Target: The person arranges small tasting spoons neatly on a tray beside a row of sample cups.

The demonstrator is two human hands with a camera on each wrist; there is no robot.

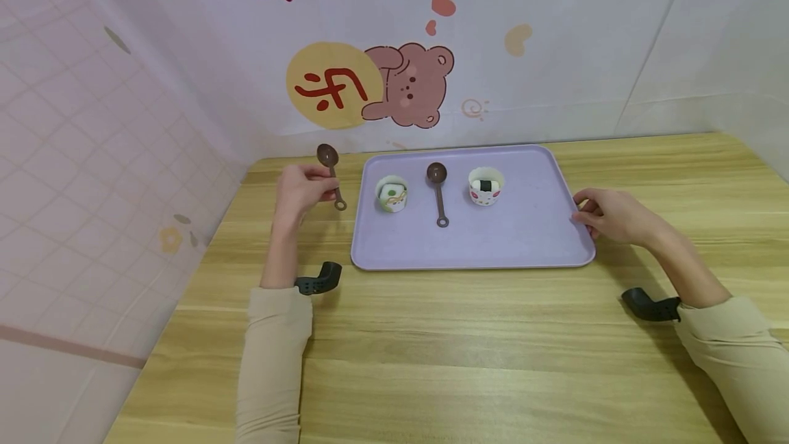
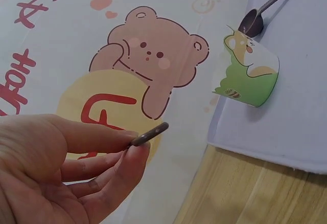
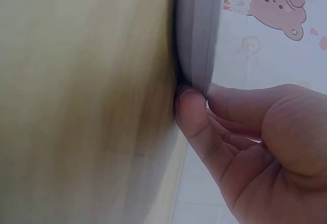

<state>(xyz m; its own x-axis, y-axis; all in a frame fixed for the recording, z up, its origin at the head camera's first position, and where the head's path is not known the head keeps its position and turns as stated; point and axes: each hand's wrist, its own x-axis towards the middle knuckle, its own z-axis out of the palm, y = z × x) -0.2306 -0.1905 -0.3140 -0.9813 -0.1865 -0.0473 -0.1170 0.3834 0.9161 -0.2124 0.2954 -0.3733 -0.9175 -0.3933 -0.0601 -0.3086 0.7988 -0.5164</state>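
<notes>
The left hand (image 1: 300, 189) pinches a brown spoon (image 1: 327, 155) by its slim handle, beside the tray's left edge, a grip that leaves the round bowl free. The right hand (image 1: 619, 216) pinches the right rim of the lilac tray (image 1: 524, 238), probably to steady it on the worktop (image 1: 431, 348). A second spoon (image 1: 437, 173) lies between a green cup (image 1: 394, 203) and a patterned cup (image 1: 485, 199), well spaced, perhaps for easy reach. The cups look like thin paper (each holds a small white piece); the spoons seem smooth plastic, ring-ended; the worktop is wood-grained.
</notes>
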